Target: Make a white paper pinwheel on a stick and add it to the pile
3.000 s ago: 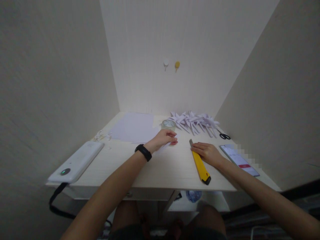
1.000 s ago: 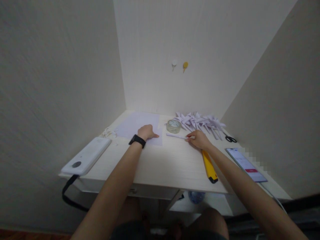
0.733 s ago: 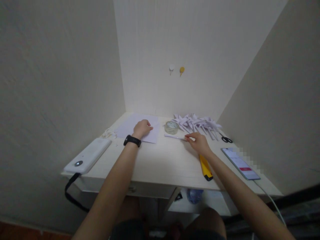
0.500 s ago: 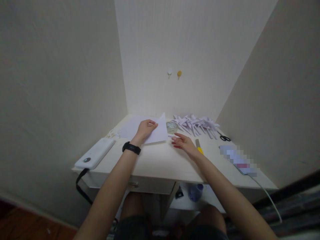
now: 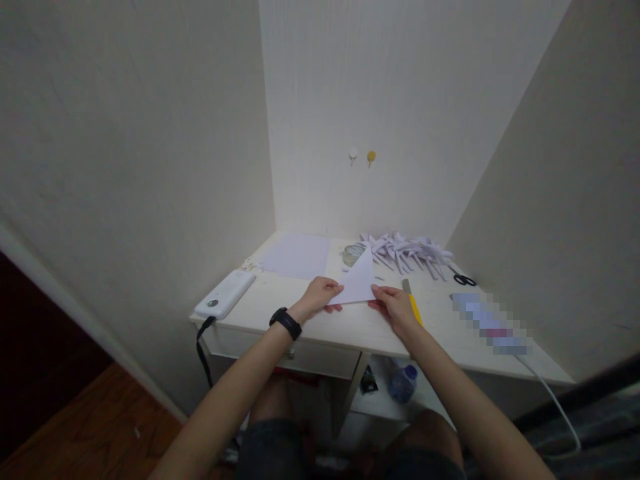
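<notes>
We are now holding a sheet of white paper (image 5: 358,283) raised at the desk's (image 5: 350,327) near edge, left hand (image 5: 320,297) and right hand (image 5: 393,308) each pinching a lower corner; half a second ago only the left was lifting it off the stack (image 5: 296,255). So we are judging that work is starting on a fresh sheet. We are reading no writing or brand anywhere; the phone (image 5: 490,324) is blurred.

Dim, soft light; warped edges

both bare forearms reach toward 12 o'clock, converging; left hand (image 5: 320,297) fingers curled and pinching at 1 o'clock, black band on its wrist; right hand (image 5: 395,308) palm down, fingertips pinching toward 11 o'clock, hands near each other
</notes>
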Available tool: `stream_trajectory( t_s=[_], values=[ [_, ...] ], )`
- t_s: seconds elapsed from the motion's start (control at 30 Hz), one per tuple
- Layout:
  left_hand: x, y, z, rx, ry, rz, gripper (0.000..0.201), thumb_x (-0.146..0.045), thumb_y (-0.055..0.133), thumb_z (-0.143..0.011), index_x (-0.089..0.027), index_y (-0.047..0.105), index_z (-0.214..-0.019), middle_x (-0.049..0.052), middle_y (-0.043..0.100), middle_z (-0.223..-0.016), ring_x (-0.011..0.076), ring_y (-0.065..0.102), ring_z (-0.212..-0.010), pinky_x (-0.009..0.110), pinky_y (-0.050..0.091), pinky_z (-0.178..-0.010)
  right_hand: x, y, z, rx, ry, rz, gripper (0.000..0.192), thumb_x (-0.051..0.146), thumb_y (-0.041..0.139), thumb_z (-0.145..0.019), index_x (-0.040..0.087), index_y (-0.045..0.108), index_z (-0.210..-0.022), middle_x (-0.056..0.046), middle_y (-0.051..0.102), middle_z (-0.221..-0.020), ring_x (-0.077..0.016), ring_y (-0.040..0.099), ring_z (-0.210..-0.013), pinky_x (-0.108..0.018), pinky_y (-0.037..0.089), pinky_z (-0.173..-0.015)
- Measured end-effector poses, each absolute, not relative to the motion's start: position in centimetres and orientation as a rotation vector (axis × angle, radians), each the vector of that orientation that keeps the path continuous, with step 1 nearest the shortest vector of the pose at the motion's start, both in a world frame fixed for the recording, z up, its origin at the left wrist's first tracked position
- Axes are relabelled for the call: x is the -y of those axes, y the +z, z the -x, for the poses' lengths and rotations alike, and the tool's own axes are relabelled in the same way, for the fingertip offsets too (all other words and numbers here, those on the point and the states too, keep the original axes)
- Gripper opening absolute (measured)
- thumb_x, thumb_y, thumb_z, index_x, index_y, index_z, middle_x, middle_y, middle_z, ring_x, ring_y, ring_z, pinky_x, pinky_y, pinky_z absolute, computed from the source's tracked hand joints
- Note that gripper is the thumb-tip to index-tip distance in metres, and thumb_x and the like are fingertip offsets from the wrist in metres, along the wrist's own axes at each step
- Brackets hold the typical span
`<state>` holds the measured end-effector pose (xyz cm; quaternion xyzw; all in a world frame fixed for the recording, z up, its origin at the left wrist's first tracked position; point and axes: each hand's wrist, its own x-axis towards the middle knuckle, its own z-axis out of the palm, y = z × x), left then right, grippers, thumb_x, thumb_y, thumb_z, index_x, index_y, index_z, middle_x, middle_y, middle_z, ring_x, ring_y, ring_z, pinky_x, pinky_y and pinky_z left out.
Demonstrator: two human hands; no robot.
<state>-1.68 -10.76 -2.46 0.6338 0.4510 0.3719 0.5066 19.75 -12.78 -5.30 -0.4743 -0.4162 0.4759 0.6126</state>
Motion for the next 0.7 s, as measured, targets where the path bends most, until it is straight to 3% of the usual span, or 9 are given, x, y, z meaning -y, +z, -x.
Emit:
stream_trajectory(
  t_s=[0.27,0.43,0.5,0.57,0.7],
  values=[
    [9.0,-1.9,1.5,-1.027,0.934,-1.615,0.027,-0.037,0.063,-0.087,-0.011,0.063,-0.079,-0.001,0.058,-0.063,0.0083,0.061,-0.045,0.014,0.028,-0.035,13.1,-5.7,-23.6,0.943,0.96,1.166,0.035,0.048,0.083,-0.061,0.017,0.073,-0.074,-0.011,0.076,-0.079,-0.0239,0.073,-0.077,-0.036,0.061,-0.076],
    [7.2,-0.4,1.0,-0.908,0.693,-1.768,0.033,-0.045,0.067,-0.083,-0.012,0.067,-0.085,0.002,0.064,-0.068,0.0119,0.066,-0.053,0.015,0.035,-0.039,11.5,-2.9,-22.9,0.981,1.041,1.046,0.052,0.05,0.085,-0.056,0.019,0.072,-0.096,-0.006,0.077,-0.084,-0.0202,0.072,-0.075,-0.031,0.058,-0.069],
    [6.2,0.2,0.7,-0.845,0.581,-1.777,0.04,-0.05,0.071,-0.079,-0.011,0.068,-0.089,0.006,0.068,-0.075,0.0147,0.068,-0.059,0.017,0.041,-0.043,9.9,-1.6,-22.2,1.035,1.066,1.046,0.051,0.05,0.086,-0.053,0.017,0.071,-0.089,-0.005,0.075,-0.078,-0.0196,0.069,-0.068,-0.03,0.055,-0.06],
    [5.1,0.7,0.3,-0.81,0.543,-1.769,0.043,-0.052,0.073,-0.076,-0.011,0.07,-0.089,0.008,0.071,-0.078,0.0155,0.068,-0.063,0.02,0.049,-0.051,8.2,-0.6,-21.6,1.029,0.939,1.062,0.044,0.048,0.087,-0.049,0.015,0.068,-0.07,-0.003,0.071,-0.065,-0.0168,0.063,-0.058,-0.026,0.047,-0.053],
    [2.9,0.8,-0.9,-0.827,0.694,-1.772,0.041,-0.053,0.072,-0.077,-0.012,0.072,-0.081,0.005,0.069,-0.071,0.0127,0.061,-0.06,0.022,0.05,-0.054,5.3,0.5,-20.9,1.031,0.918,1.014,0.038,0.044,0.085,-0.05,0.015,0.067,-0.067,-0.001,0.069,-0.063,-0.014,0.058,-0.055,-0.025,0.043,-0.051]
  ],
)
